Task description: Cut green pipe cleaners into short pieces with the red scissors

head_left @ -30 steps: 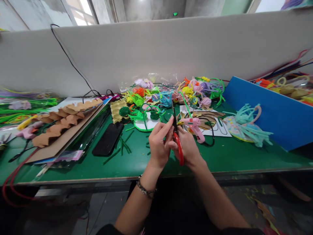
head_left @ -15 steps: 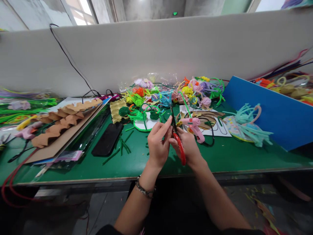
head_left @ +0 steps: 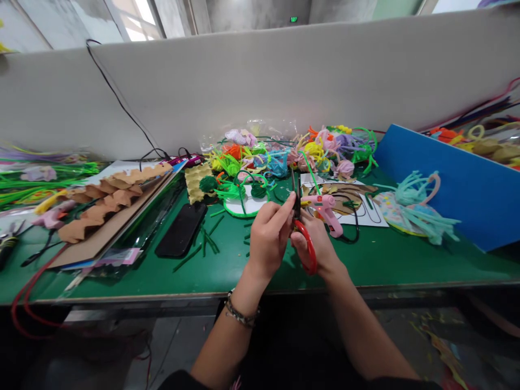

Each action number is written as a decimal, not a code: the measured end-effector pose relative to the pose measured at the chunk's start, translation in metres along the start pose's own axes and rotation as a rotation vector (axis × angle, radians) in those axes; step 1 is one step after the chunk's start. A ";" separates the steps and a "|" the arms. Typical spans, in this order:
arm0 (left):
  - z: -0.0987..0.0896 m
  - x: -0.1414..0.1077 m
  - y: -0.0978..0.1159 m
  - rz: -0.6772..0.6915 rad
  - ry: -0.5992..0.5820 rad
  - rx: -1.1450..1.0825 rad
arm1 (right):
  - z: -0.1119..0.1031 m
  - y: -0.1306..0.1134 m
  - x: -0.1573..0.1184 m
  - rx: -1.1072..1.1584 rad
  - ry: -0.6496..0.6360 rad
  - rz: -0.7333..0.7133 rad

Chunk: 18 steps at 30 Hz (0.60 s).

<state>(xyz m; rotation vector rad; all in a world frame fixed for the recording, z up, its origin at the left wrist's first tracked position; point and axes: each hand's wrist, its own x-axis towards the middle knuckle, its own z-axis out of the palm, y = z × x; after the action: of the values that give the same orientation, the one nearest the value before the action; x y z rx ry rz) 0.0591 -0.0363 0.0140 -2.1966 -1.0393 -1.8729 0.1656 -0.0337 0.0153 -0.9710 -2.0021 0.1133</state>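
Red-handled scissors [head_left: 311, 249] are held in my right hand [head_left: 320, 241], their dark blades pointing away from me and slightly apart. My left hand [head_left: 268, 238] is closed right beside the blades, its fingertips against them. Whatever it pinches is hidden by the fingers. Beyond my hands lies a white piece [head_left: 254, 205] edged in bright green, with dark green pompoms [head_left: 259, 189] on it. Just past my right hand rests a pink glue gun [head_left: 327, 208] on a sheet of paper with drawn outlines [head_left: 376, 218]. Short green pipe cleaner pieces [head_left: 209, 242] are scattered on the green table [head_left: 227, 271].
A black phone [head_left: 181, 230] lies left, beside stacked cardboard [head_left: 91, 241] and brown egg-carton strips [head_left: 101, 203]. Colourful pipe cleaner bundles [head_left: 280, 160] line the back by a pale partition [head_left: 260, 81]. At right, a blue board [head_left: 450, 189] leans behind a teal fuzzy piece [head_left: 422, 208].
The scissor blades have spread slightly apart. Both hands have shifted a little to the right in view, and the whole scene has moved slightly with the head.
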 end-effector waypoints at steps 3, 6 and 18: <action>0.000 0.000 0.001 -0.009 -0.009 -0.015 | 0.000 0.000 0.000 -0.010 0.006 0.012; 0.000 0.000 0.001 -0.016 -0.012 -0.027 | 0.000 0.000 -0.001 -0.012 0.018 0.013; 0.002 0.001 -0.003 -0.011 -0.003 -0.061 | 0.001 -0.001 -0.002 0.122 -0.018 0.147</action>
<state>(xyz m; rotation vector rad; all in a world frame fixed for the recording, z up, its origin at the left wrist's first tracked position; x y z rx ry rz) 0.0588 -0.0329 0.0129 -2.2317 -1.0097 -1.9318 0.1647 -0.0356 0.0141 -1.0407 -1.9149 0.3218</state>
